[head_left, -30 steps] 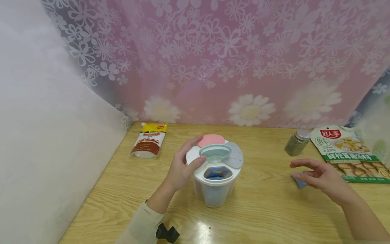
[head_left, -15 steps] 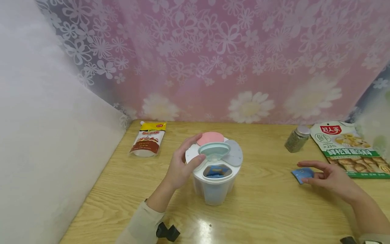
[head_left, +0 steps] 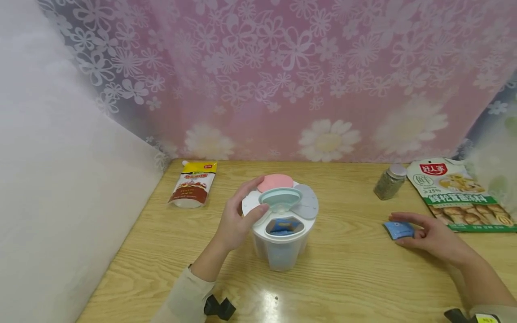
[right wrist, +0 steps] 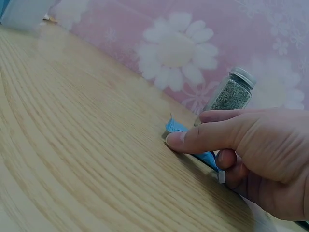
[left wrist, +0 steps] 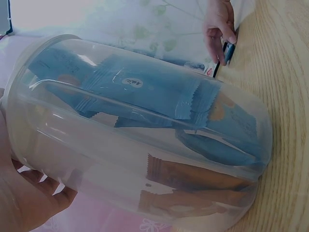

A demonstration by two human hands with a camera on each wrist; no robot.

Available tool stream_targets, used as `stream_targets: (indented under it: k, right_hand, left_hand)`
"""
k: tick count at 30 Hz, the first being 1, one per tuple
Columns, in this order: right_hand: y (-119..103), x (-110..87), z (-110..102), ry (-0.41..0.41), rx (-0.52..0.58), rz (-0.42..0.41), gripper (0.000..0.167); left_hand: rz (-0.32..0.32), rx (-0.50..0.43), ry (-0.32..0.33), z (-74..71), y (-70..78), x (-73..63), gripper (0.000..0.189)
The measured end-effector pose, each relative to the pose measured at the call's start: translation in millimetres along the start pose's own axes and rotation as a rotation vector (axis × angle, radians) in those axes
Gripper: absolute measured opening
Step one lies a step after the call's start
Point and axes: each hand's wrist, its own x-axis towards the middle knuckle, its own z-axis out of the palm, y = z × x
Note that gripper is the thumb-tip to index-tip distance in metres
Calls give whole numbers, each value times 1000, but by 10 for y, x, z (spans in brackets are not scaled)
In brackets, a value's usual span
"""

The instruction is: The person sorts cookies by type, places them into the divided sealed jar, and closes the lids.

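Observation:
A round storage container with a white multi-flap lid stands in the middle of the table. My left hand grips its lid from the left, thumb on top and fingers around the far side. The mint flap is raised, and blue sachets show in the opening below it. Through the clear wall, the left wrist view shows blue packets in one compartment and brown packets in another. At the right, my right hand pinches a blue sachet between thumb and fingers, close over the table.
A glass jar of dried herbs stands behind my right hand. Beside it lies a large green-and-white food bag. A yellow, white and brown pouch lies at the back left. A flowered curtain hangs behind the table.
My right hand has come down around the blue sachet, now between its thumb and fingers. The left hand keeps its hold on the container. The view has shifted slightly.

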Motion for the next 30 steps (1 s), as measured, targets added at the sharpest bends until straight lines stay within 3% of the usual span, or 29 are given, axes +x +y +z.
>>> stream_targets:
  k: [4,15,22,26,30]
  right_hand:
    - [-2,4,17,27,-4,-14,62]
    - [-129,11,31,64,2,61,54]
    - [-224,34,51,119,35,2,38]
    - [-236,71,100,71,15,-9,39]
    - [-209,93,140,11,69,-57,49]
  left_hand:
    - [-2,2,-3,2,15,3,57]
    - [-2,0,-1,2,-2,1,57]
    - [7,-1,-2,3,-7,6,57]
    - [9,-6,-1,4,3,7,58]
    - [8,-8,0,10,8,5,57]
